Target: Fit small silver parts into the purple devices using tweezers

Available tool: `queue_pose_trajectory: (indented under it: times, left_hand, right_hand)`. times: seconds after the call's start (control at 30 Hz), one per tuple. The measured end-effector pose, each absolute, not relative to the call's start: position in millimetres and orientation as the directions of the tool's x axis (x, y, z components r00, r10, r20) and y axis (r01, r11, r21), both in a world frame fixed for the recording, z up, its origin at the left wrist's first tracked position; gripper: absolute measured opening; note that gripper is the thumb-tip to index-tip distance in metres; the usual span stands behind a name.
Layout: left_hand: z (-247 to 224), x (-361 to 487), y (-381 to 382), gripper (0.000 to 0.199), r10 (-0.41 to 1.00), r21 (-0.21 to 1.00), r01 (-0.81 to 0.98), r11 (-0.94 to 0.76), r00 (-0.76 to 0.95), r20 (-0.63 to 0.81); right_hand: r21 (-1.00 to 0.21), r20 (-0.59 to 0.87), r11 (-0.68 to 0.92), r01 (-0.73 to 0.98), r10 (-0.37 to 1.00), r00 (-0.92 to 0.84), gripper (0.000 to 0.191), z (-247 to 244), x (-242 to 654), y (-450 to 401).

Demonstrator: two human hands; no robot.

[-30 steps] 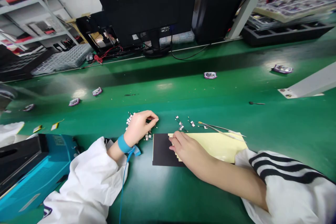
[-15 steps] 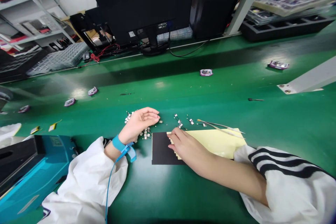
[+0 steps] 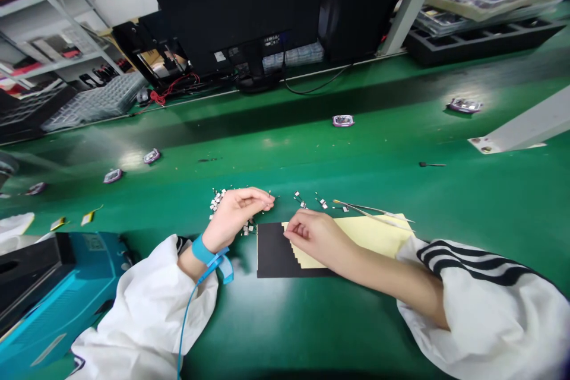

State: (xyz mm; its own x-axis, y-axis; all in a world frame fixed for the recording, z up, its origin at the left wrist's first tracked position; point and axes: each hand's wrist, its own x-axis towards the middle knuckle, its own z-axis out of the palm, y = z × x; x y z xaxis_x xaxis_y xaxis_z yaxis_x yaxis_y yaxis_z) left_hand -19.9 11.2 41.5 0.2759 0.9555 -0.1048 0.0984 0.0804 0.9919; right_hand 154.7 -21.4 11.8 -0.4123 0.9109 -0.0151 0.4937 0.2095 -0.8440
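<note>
Green bench [image 3: 294, 320]: carried everything noted below. Black sheet [image 3: 276, 252]: lay flat in the near middle, its long axis running left to right. Yellow sheets [image 3: 374, 234]: lay on the black one along the same axis, their stepped edge toward the left.

Right hand [image 3: 318, 234]: over the left end of the yellow sheets, fingers curled, thumb and forefinger tips at the stepped edge. Could not tell whether a sheet corner was pinched. Left hand [image 3: 234, 214]: just left of and farther than the black sheet, thumb and forefinger together, apparently gripping a small part.

Key relation: the stepped edge lay to the right of the left fingertips and nearer; the right hand was closer to it.

Tweezers [image 3: 341, 202]: at the far edge of the yellow sheets, arms spread toward the right. White-bodied pieces [image 3: 217, 199]: clustered around the left hand; a few loose wired pieces [image 3: 323, 204] lay beyond the right. Small part [image 3: 270, 193]: at the left fingertips, mostly hidden; its axis was unreadable.
</note>
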Motion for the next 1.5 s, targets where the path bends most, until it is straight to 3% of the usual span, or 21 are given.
queue_pose_trajectory:
  times: [0.07,0.17,0.33,0.53,0.9,1.23,1.5]
  left_hand:
    - [43.4,-16.9,6.6,0.013,0.943,0.988,0.114,0.103,0.305,-0.134]
    - [45.6,-11.7,-0.5,0.018,0.950,0.989,0.135,0.068,0.293,-0.105]
    - [42.7,-7.1,-7.6,0.018,0.970,0.983,0.178,-0.040,0.243,-0.004]
    - [36.5,-8.1,-8.5,0.010,0.947,0.922,0.301,-0.245,0.276,0.161]
    - [37.9,-4.2,-15.5,0.014,0.867,0.726,0.478,-0.495,0.327,0.376]
    - [35.9,-5.1,-18.6,0.014,0.851,0.704,0.478,-0.525,0.320,0.417]
    - [36.3,-4.2,-20.6,0.027,0.886,0.689,0.557,-0.463,0.281,0.368]
  right_hand:
    - [-0.971,-0.079,0.012,0.239,0.927,-0.368,0.008,11.5,156.2,-18.0]
    - [-0.979,-0.151,-0.187,-0.076,0.928,-0.339,0.018,14.9,157.7,-14.5]
    - [-0.923,-0.204,-0.294,-0.248,0.921,-0.332,0.022,21.0,158.1,-13.5]
    - [-0.914,-0.178,-0.289,-0.286,0.917,-0.358,0.019,20.4,157.9,-13.7]
    - [-0.921,-0.135,-0.252,-0.297,0.922,-0.362,0.014,20.6,156.8,-14.2]
    - [-0.917,-0.112,-0.241,-0.318,0.921,-0.374,0.012,21.5,157.3,-15.5]
    - [-0.963,0.027,-0.076,-0.259,0.928,-0.373,0.005,15.9,157.1,-17.2]
